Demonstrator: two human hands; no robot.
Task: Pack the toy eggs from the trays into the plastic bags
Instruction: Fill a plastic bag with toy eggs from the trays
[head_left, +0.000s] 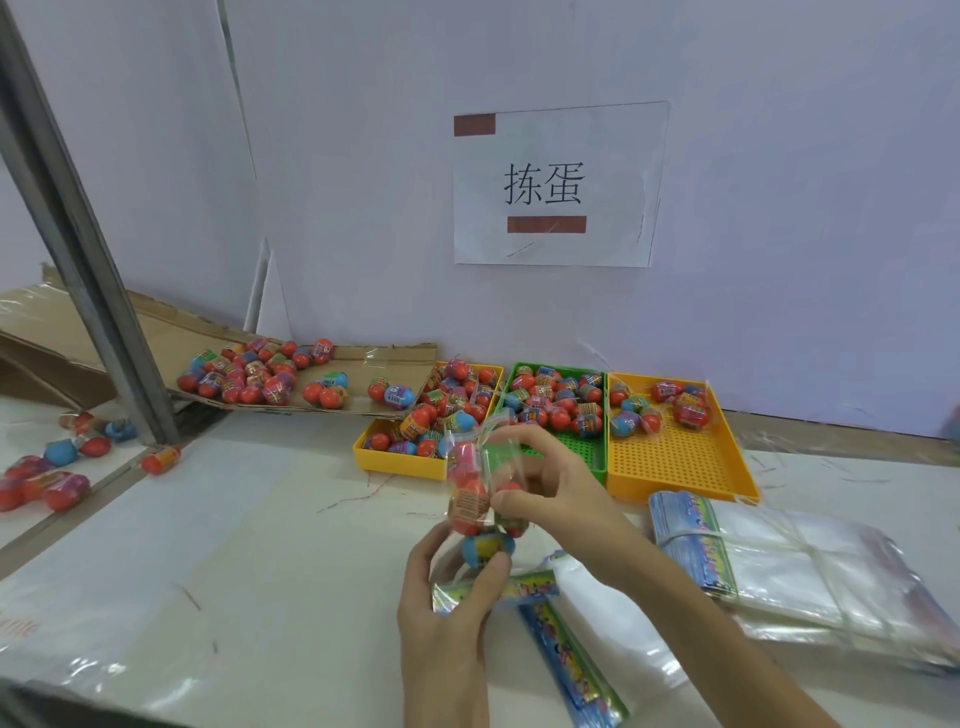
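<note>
Clearly the plastic bag, already holding several toy eggs, hangs at table centre between both hands: the left hand pinches its blue-egg end at 6 o'clock, the right hand grips its side at 3 o'clock. Light, hard, slick eggs in limp film probably call for holding the film close against them.

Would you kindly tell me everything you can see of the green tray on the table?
The green tray is a shallow rectangular tray that looks like plastic, with low walls and a perforated floor. It sits flat on the table between two yellow trays, touching or nearly touching both. Toy eggs crowd its far half; the near part is bare and partly hidden behind the right hand.
</note>
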